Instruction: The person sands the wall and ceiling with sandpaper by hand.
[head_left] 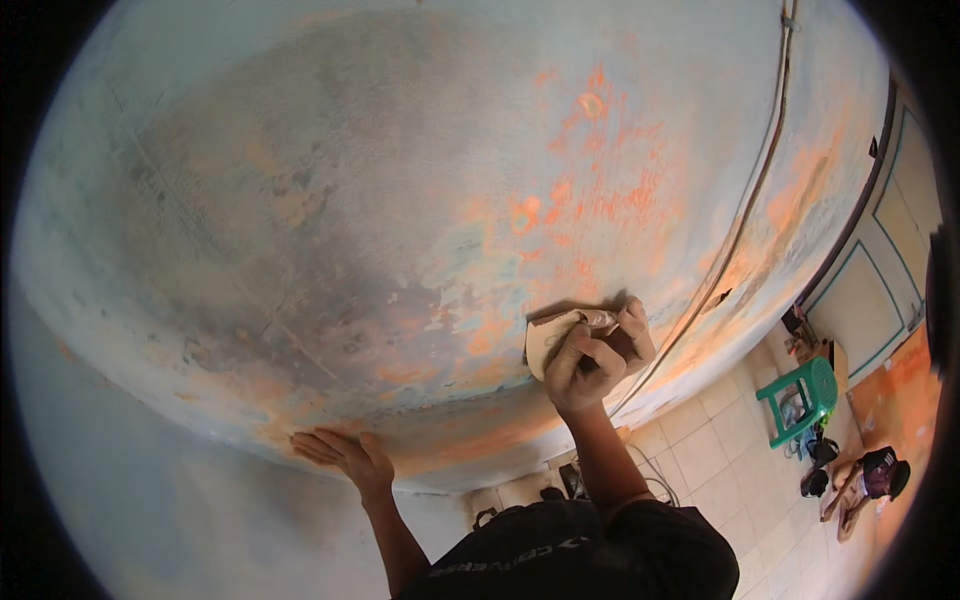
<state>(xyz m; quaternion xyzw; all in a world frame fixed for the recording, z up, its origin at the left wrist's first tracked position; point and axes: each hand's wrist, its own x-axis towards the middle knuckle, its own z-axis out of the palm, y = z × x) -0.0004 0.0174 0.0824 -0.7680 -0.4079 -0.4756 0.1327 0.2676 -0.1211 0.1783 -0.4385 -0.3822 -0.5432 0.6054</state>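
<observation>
Right hand (600,355) clamped on folded beige paper sheet (543,345); left hand (350,458) flat, 7 o'clock; blue-grey painted plaster wall (400,180) seems part-stripped, orange at 1.

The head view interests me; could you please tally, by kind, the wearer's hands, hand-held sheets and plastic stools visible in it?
Left hand and right hand: 2
Beige sheet: 1
Green stool: 1
Total: 4

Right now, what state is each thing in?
wall: patchy, orange showing in places
left hand: open, against the wall
beige sheet: folded, held at the wall
right hand: closed on the beige sheet
cable: running along the wall
green stool: appears upright
door: looks shut
</observation>
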